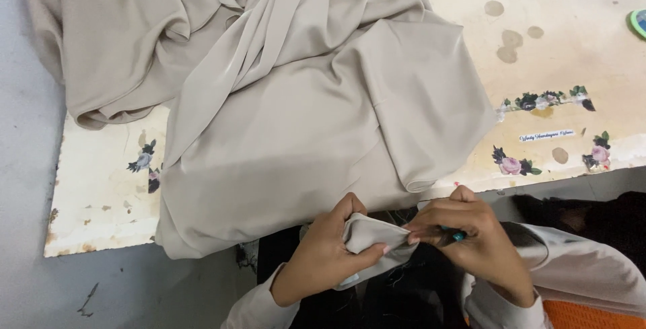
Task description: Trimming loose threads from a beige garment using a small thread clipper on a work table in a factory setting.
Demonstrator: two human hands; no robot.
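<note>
Both hands work at the surface's near edge: left hand pinches the beige fabric's folded edge, right hand grips a teal-tipped tool. Advise keeping the fold taut, strokes short.

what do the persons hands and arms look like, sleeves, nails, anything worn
Both arms wear long, pale beige sleeves of smooth, slightly shiny cloth, reaching the wrists. The left hand and right hand are bare: no gloves, and no rings or watch show. The nails look short, with a light pinkish tint.
</note>
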